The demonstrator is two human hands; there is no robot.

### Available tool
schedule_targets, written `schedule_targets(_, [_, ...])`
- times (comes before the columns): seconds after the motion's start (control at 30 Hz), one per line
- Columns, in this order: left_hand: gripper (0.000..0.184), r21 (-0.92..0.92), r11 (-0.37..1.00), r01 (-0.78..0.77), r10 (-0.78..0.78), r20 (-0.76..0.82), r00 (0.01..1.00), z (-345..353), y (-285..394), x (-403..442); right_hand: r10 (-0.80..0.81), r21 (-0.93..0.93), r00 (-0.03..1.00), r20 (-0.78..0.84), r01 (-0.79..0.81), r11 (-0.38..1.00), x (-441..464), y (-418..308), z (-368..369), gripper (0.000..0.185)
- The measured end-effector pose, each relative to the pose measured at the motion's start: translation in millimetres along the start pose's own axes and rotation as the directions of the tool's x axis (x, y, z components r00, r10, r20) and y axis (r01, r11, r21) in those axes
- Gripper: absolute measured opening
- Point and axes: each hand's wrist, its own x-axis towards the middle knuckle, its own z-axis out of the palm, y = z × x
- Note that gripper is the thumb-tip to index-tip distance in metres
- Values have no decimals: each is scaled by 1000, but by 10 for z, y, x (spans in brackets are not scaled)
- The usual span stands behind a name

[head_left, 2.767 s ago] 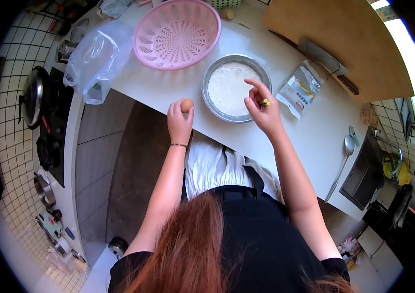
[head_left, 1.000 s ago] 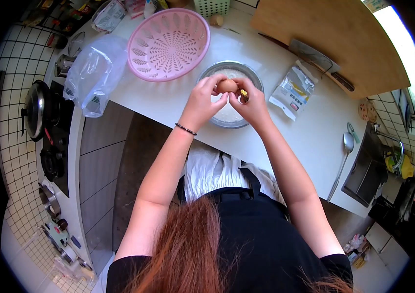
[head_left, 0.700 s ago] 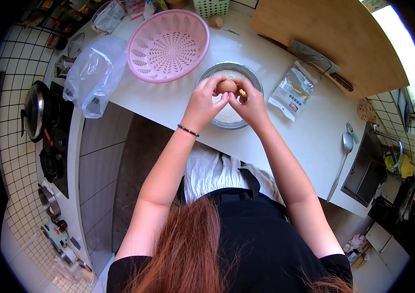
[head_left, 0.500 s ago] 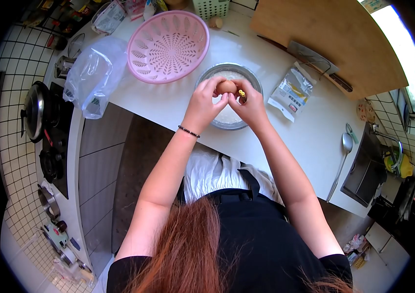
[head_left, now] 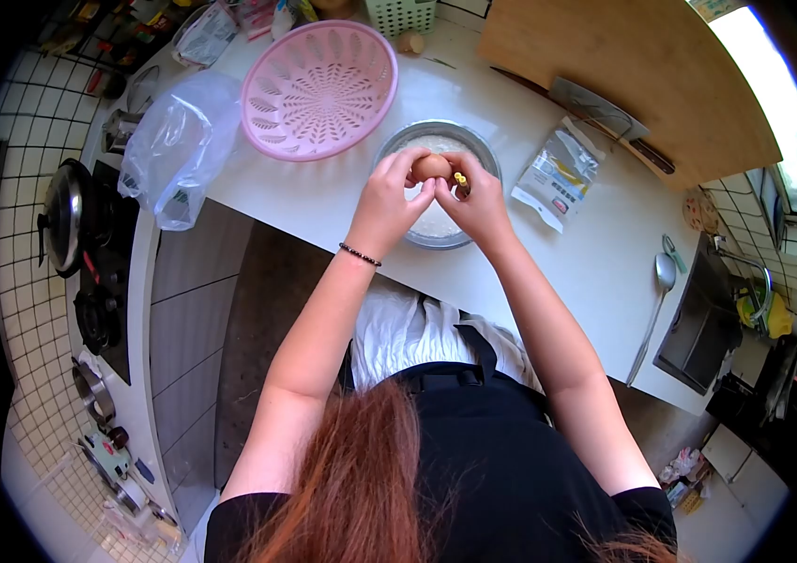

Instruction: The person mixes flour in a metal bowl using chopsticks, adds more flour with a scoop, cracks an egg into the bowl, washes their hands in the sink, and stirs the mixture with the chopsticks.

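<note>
A brown egg [head_left: 431, 167] is held between both sets of fingertips, over a round metal bowl [head_left: 485, 145]. My left hand [head_left: 387, 199] grips it from the left, thumb and fingers curled round it. From the right, my right hand [head_left: 476, 199] does the same, and the two thumbs meet at the egg's near side. Thin sticks with yellow ends [head_left: 460, 179], which look like chopsticks, poke out of my right hand; the rest of them is hidden. Inside the bowl lies something whitish, like flour [head_left: 434, 223], partly covered by my hands.
A pink perforated basket [head_left: 321, 139] and a plastic bag [head_left: 182, 141] lie left of the bowl. To the right are a printed packet [head_left: 560, 175], a cleaver [head_left: 595, 108] by a wooden board [head_left: 623, 56], and a long spoon [head_left: 664, 274] near the sink [head_left: 698, 324].
Both hands still hold the egg over the bowl, with almost no change in grip. The whole view has shifted very slightly.
</note>
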Motion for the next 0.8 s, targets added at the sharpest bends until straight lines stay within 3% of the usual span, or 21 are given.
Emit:
schedule_targets(0.43, [38,29,999,-34,35,-23,999,46,-64,-19,-3,-29,1000,5,4,1000,19,19,-18,26])
schedule_targets(0.8, [40,-22,999,24,-25,-58,998,92,-162,-44,-78,-60,995,-66,74,995,18,78,55,33])
